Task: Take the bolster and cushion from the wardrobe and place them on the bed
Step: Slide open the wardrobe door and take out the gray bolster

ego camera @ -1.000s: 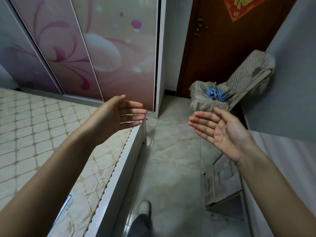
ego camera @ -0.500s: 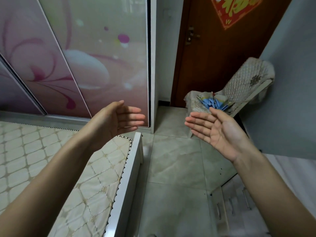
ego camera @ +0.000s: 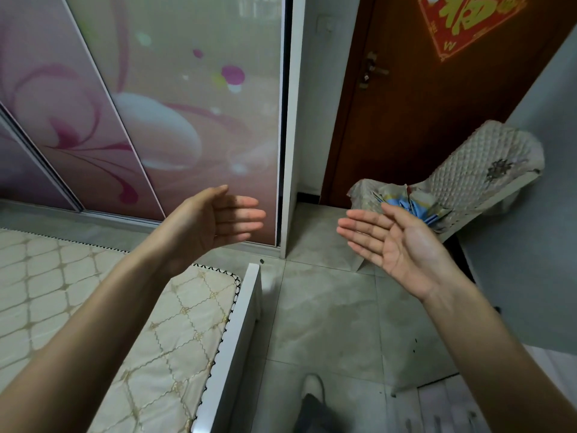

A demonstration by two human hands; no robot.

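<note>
The wardrobe (ego camera: 175,98) fills the upper left, its sliding doors closed and printed with pink flowers. The bolster and the cushion are not visible. The bed (ego camera: 175,314) with its cream quilted mattress and white frame lies at the lower left, its corner close to the wardrobe. My left hand (ego camera: 215,220) is raised in front of the wardrobe's right door, fingers straight, palm facing right, holding nothing. My right hand (ego camera: 393,245) is held out over the floor, palm up toward the left, fingers straight and empty.
A brown door (ego camera: 437,104) with a red paper decoration stands at the upper right. A chair (ego camera: 474,182) with a quilted cover holds blue items in front of it. Grey floor tiles (ego camera: 327,307) run between the bed and a white cabinet (ego camera: 452,407) at the lower right.
The view has moved closer to the wardrobe and the door. Both hands keep the same open pose and spacing. My foot shows again at the bottom.
</note>
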